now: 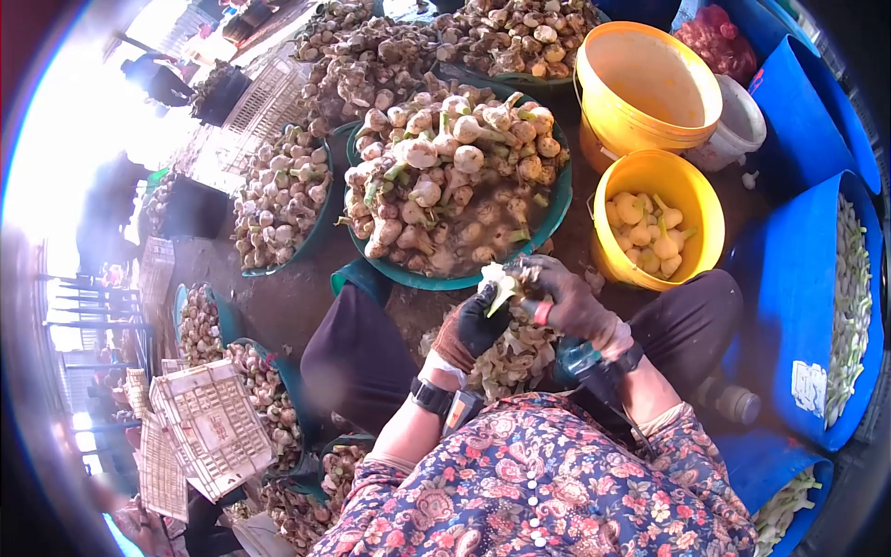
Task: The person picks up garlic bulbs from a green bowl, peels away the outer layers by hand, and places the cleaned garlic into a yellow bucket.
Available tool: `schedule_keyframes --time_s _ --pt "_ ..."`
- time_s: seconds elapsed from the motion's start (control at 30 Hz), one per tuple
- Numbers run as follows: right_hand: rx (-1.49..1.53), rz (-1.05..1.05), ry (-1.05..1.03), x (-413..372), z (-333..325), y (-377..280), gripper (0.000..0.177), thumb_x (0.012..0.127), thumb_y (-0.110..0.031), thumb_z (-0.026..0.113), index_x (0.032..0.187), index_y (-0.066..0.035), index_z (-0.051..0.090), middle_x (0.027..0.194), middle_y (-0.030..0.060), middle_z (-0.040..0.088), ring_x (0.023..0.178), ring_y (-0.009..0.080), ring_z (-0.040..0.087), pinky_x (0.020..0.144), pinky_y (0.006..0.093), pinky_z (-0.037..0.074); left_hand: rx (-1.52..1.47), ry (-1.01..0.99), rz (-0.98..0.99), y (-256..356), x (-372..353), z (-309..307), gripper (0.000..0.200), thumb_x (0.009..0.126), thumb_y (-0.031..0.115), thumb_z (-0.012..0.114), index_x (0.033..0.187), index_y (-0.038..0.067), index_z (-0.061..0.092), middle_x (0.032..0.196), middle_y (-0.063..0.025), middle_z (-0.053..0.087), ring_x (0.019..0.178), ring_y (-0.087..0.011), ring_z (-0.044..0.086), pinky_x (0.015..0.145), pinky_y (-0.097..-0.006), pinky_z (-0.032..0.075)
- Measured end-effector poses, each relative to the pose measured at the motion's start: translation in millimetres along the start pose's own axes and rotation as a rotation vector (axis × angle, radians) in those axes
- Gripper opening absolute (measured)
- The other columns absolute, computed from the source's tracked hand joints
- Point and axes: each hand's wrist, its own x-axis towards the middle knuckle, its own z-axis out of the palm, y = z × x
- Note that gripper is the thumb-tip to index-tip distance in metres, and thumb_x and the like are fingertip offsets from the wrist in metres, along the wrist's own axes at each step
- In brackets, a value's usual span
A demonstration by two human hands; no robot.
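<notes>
- Bulb: I am holding it between both gloved hands, just on the near side of the green basin, above my lap.
- My left hand is wrapping round its lower half from underneath, fingers closed tight on it.
- My right hand is clamping on its other side, fingertips pressing into the loose skin. A small red thing is showing between those fingers, and I cannot tell what it is.
- To strip it well, I judge that the left hand should be cupping the bulb firmly while the right is pulling the skin off in short strips. Neither should be squeezing hard enough to bruise the flesh. The scraps should be dropping onto the heap of skins lying nearer to me than the basin.
- The bulb's long axis is running from my lap toward the basin. Its pale, peeling end is pointing up and away from me at the basin's near rim, and the other end is hiding in my left palm.
- Right of the basin, a small yellow bucket is holding peeled bulbs. A bigger yellow bucket is standing beyond it, and a blue tub of trimmings is standing farther right.
</notes>
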Motion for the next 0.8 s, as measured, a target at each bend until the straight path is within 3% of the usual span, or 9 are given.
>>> schedule_keyframes --time_s 0.07,0.1,0.2,0.23,0.33,0.6,0.63,0.73,0.8 --pt "-0.676 -0.384 0.072 2 1 4 0.028 0.073 -0.012 0.067 0.100 -0.006 0.064 0.098 0.0095 0.064 0.095 0.0295 0.059 0.085 0.0359 0.046 1.121 0.009 0.445 11 -12 5 0.027 0.089 0.020 0.063 0.107 0.001 0.061 0.093 -0.0041 0.063 0.084 -0.0122 0.059 0.076 -0.0265 0.048" --pt "-0.702 -0.341 0.059 1 2 5 0.024 0.070 -0.012 0.067 0.093 -0.006 0.063 0.097 0.0132 0.062 0.089 0.0368 0.057 0.078 0.0390 0.047 0.233 0.038 0.061 2 -4 0 0.033 0.089 0.028 0.062 0.106 0.000 0.061 0.091 -0.0028 0.063 0.079 -0.0120 0.058 0.075 -0.0257 0.047" --pt "-0.426 -0.040 0.218 -1 14 14 0.015 0.075 -0.013 0.065 0.087 -0.005 0.062 0.089 0.0115 0.063 0.078 0.0296 0.060 0.071 0.0357 0.047 0.266 0.236 -0.053 15 -11 9 0.030 0.091 0.027 0.060 0.106 0.001 0.062 0.091 -0.0022 0.063 0.079 -0.0123 0.057 0.074 -0.0245 0.047" --pt "0.091 0.349 0.278 -1 15 15 0.013 0.080 -0.015 0.062 0.084 -0.003 0.061 0.080 0.0071 0.062 0.070 0.0195 0.058 0.066 0.0321 0.046 0.376 0.270 -0.002 19 -15 17 0.023 0.090 0.020 0.062 0.101 0.001 0.064 0.095 -0.0031 0.064 0.087 -0.0128 0.058 0.077 -0.0248 0.046" --pt "0.479 0.578 0.448 -3 4 68 0.017 0.083 -0.018 0.062 0.083 -0.001 0.061 0.073 0.0023 0.061 0.067 0.0119 0.055 0.063 0.0286 0.045 0.831 -0.063 0.381 19 -31 12 0.017 0.087 0.015 0.064 0.094 0.000 0.066 0.097 -0.0056 0.064 0.090 -0.0137 0.059 0.080 -0.0267 0.046" --pt "0.804 0.709 0.633 0 -8 48 0.025 0.085 -0.037 0.058 0.083 -0.013 0.066 0.064 -0.0002 0.059 0.048 0.0113 0.048 0.041 0.0258 0.034 1.581 -0.640 0.134 42 -59 -17 0.021 0.083 0.027 0.066 0.088 0.007 0.069 0.103 -0.0125 0.064 0.096 -0.0290 0.060 0.079 -0.0360 0.049" --pt "0.895 0.768 0.707 2 -3 40 0.026 0.087 -0.036 0.052 0.079 -0.014 0.064 0.060 -0.0002 0.058 0.044 0.0118 0.047 0.039 0.0252 0.033 1.705 -0.369 -0.209 27 -53 -34 0.032 0.083 0.039 0.061 0.094 0.010 0.069 0.101 -0.0137 0.065 0.096 -0.0310 0.060 0.080 -0.0377 0.049" --pt "1.169 0.789 0.472 1 -25 68 0.026 0.088 -0.034 0.048 0.080 -0.015 0.062 0.061 0.0002 0.058 0.042 0.0128 0.047 0.037 0.0243 0.033 1.926 -0.258 -0.383 29 -43 -48 0.037 0.083 0.042 0.059 0.101 0.011 0.068 0.098 -0.0140 0.066 0.095 -0.0318 0.061 0.081 -0.0398 0.049" --pt "0.927 0.696 0.453 -2 -25 60 0.031 0.092 -0.035 0.043 0.090 -0.010 0.061 0.069 0.0026 0.059 0.048 0.0111 0.049 0.039 0.0237 0.038 1.790 -0.188 -0.148 33 -43 -42 0.057 0.077 0.046 0.065 0.118 0.006 0.057 0.107 -0.0176 0.062 0.098 -0.0331 0.060 0.084 -0.0402 0.048"
